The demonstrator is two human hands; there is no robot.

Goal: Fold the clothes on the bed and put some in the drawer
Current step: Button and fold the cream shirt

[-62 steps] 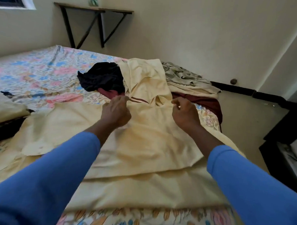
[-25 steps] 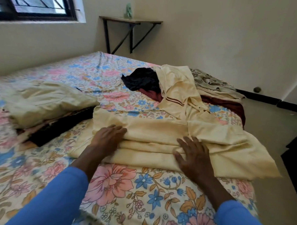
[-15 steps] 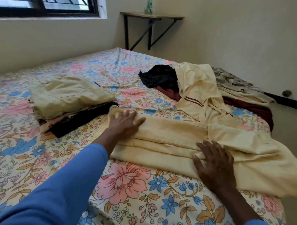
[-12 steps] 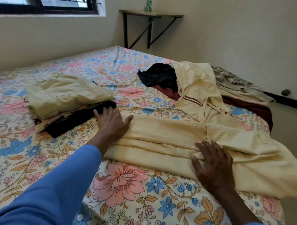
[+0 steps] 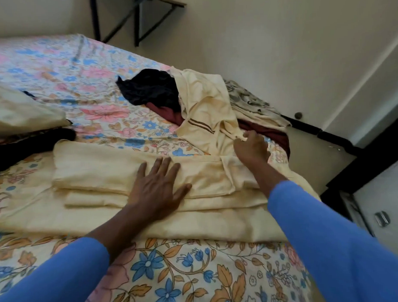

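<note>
A cream garment (image 5: pixel 97 170) lies folded in long layers across the floral bed (image 5: pixel 175 269). My left hand (image 5: pixel 157 186) presses flat on its middle with fingers spread. My right hand (image 5: pixel 251 146) pinches a loose cream edge where the unfolded upper part (image 5: pixel 205 110) of the garment rises toward the clothes pile. A black garment (image 5: pixel 146 87), a maroon one (image 5: pixel 269 131) and a grey patterned one (image 5: pixel 250 99) lie heaped behind it.
A stack of folded clothes (image 5: pixel 18 112) sits at the left edge of the bed, cream on top, dark below. A wall shelf on black brackets (image 5: pixel 137 19) stands behind the bed. Dark furniture with a metal handle (image 5: pixel 382 218) is at the right, beside the bare floor (image 5: pixel 315 151).
My left hand slid from the garment's left end to its middle. My right hand left the near edge, reached up to the loose cream part and pinched it. The view swung right.
</note>
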